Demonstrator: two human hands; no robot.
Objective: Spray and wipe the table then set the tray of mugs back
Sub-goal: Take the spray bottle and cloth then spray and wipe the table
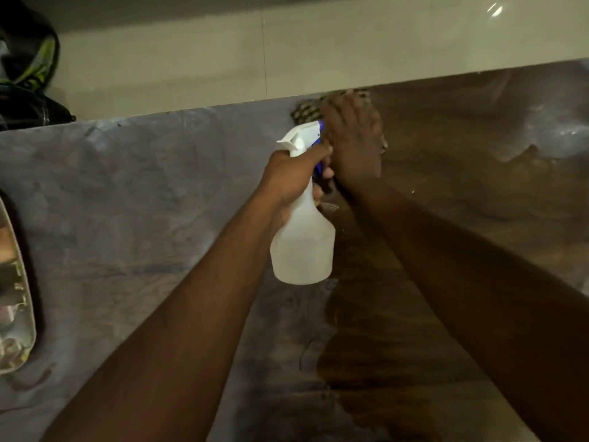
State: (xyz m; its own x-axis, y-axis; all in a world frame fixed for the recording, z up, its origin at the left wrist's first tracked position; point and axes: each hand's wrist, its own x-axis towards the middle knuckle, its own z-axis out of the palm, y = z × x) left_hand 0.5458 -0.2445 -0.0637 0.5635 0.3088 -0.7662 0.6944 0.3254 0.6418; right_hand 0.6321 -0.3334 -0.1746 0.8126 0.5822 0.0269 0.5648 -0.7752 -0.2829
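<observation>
Broadly, the bench [134, 218] fills most of the view, a hard marbled slab that looks rigid and slick; its right half reads darker and glossy, probably wet, while the left half looks dull and dry. A wet stone-like top will let anything slide easily, so pressure from above matters more than grip.

At the far left edge a tray [17, 301] shows only in part, and its contents are too blurred to name. It probably wants both hands at the rims, kept level, since mugs are fragile.

Next, the bottle [302, 247] hangs above mid-bench, translucent plastic, seemingly light and nearly empty, stiff enough to hold by the neck. The left hand [294, 180] curls round that neck just below the white trigger head, a finger at the blue trigger.

Beyond it, the right hand [353, 145] lies flat with fingers spread, pressing down on the cloth [306, 111] near the far edge of the bench. That cloth is soft and patterned, mostly hidden under the palm, and should bunch unless held flat.
</observation>
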